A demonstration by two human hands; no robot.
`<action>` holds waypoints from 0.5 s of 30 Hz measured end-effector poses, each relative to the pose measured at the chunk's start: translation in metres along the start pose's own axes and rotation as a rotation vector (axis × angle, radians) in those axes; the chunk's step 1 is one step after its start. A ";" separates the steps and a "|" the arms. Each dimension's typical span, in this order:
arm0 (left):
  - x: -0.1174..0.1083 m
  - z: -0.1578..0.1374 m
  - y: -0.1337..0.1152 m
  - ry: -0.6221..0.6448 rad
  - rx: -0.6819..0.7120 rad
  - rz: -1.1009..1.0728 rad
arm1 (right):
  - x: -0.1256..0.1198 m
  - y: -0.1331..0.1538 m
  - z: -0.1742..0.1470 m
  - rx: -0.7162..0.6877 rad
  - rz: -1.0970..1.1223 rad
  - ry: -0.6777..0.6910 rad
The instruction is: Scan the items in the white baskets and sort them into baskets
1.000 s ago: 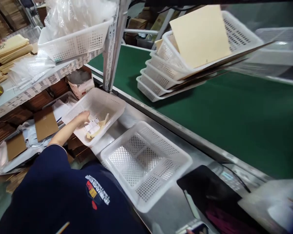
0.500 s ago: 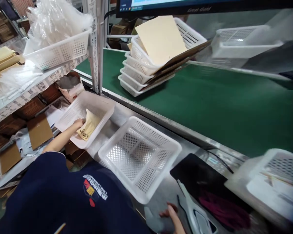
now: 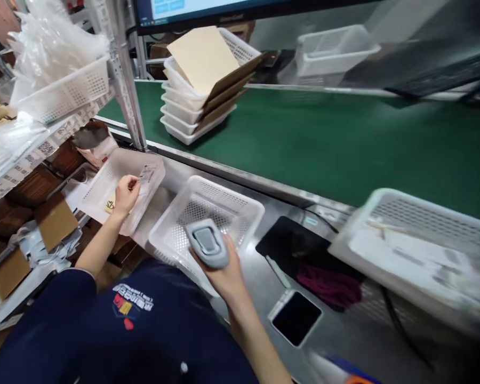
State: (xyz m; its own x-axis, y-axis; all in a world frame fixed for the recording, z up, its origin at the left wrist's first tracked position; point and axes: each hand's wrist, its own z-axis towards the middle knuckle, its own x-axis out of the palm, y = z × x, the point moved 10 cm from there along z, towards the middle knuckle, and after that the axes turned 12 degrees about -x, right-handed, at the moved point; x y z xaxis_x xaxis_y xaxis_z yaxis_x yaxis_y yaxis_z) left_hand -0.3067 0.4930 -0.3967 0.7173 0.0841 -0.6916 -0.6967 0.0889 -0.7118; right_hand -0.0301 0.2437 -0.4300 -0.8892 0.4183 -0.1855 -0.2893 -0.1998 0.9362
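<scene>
My left hand is over the left white plastic basket, its fingers closed in a pinch at the edge of a packet with a printed label. Below that wrist shows part of a yellow piece with black lettering. My right hand grips a grey handheld barcode scanner, held above a second white basket with its face turned up. How far the packet's outline reaches is hard to make out.
A phone-like device and a dark cloth lie to the right, near a black mat. A basket with papers stands further right. Stacked baskets rest on the green belt; a monitor hangs above.
My right hand has picked up the scanner from the bench and brought it left over the middle basket. The yellow piece sits lower, and a printed label shows by my left fingers. The view has shifted right.
</scene>
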 end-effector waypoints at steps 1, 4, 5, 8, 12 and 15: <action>0.022 -0.015 -0.012 0.066 0.029 -0.085 | 0.005 0.003 0.005 -0.031 -0.001 0.020; 0.099 -0.064 -0.032 0.286 -0.002 -0.204 | 0.005 -0.014 0.004 0.019 0.026 0.011; 0.120 -0.079 -0.033 0.347 -0.029 -0.204 | -0.001 -0.025 -0.002 0.057 0.038 -0.006; 0.147 -0.099 -0.033 0.420 -0.046 -0.158 | -0.025 -0.062 -0.040 0.234 0.074 -0.067; 0.098 -0.050 -0.018 0.246 -0.030 0.038 | -0.060 -0.115 -0.122 0.526 0.118 -0.170; 0.053 -0.003 0.020 0.189 -0.230 0.395 | -0.077 -0.143 -0.173 0.630 0.096 -0.227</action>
State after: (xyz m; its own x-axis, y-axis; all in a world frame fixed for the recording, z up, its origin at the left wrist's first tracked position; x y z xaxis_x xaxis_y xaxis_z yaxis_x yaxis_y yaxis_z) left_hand -0.2827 0.4967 -0.4484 0.4001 -0.1159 -0.9091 -0.9130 -0.1365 -0.3844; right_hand 0.0185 0.0864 -0.6009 -0.7840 0.6142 -0.0898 0.1105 0.2805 0.9535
